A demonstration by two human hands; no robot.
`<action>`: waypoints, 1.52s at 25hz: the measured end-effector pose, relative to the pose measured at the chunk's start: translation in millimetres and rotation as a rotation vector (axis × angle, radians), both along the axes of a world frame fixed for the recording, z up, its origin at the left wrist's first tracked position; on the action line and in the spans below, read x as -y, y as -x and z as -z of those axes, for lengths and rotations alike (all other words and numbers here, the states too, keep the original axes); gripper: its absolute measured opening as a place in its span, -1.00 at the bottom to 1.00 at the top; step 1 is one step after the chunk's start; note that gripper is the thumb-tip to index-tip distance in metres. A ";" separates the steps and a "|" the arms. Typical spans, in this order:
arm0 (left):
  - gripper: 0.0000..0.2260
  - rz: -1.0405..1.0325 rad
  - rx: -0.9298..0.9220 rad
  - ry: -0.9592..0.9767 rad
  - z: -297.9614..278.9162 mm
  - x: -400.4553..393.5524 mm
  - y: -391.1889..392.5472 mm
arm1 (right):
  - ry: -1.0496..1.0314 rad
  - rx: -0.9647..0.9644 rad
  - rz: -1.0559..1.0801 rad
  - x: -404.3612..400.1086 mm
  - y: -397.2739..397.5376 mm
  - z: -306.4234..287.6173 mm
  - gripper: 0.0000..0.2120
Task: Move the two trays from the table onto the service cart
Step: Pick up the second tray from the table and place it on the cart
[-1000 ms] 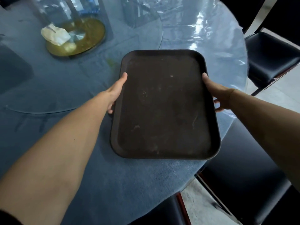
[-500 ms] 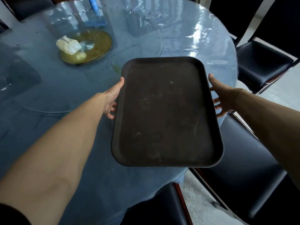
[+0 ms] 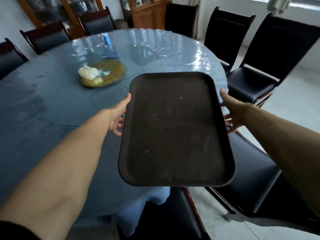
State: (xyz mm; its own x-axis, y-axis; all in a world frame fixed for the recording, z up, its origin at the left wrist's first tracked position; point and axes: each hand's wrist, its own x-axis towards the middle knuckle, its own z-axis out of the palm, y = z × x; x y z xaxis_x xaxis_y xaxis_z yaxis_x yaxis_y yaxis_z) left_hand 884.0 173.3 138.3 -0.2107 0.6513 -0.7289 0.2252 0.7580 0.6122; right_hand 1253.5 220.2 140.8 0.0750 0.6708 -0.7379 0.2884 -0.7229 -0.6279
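Note:
A dark brown rectangular tray (image 3: 174,130) with rounded corners hangs in the air above the near right edge of the round table (image 3: 52,104). My left hand (image 3: 118,115) grips its left long edge, thumb on the rim and fingers underneath. My right hand (image 3: 232,110) holds the right long edge the same way. The tray is bare and roughly level. Only this one tray shows, and no service cart is in view.
A brass-coloured turntable hub (image 3: 103,73) with a crumpled napkin (image 3: 89,72) sits mid-table, a blue bottle (image 3: 107,40) behind it. Black chairs ring the table, two at my right (image 3: 254,179) and one below (image 3: 164,213). Wooden cabinets (image 3: 147,13) stand at the back.
Both hands have lifted the tray off the table and drawn it toward me. The camera has tilted up, bringing the far chairs and cabinets into view.

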 end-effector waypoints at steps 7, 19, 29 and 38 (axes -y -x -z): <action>-0.27 0.107 0.035 -0.064 -59.2 89.3 -10.8 | -0.067 0.013 0.080 117.9 -21.7 -65.4 -0.18; -0.16 0.428 0.089 -0.114 -121.3 202.8 -100.5 | -0.138 0.024 0.368 334.7 -114.8 -125.8 -0.20; -0.17 0.805 0.160 -0.127 -148.6 270.9 -272.5 | -0.194 0.037 0.749 542.6 -231.3 -160.4 -0.18; -0.14 1.151 0.227 -0.109 -158.4 400.5 -445.1 | -0.224 0.121 1.051 772.4 -311.5 -189.2 -0.19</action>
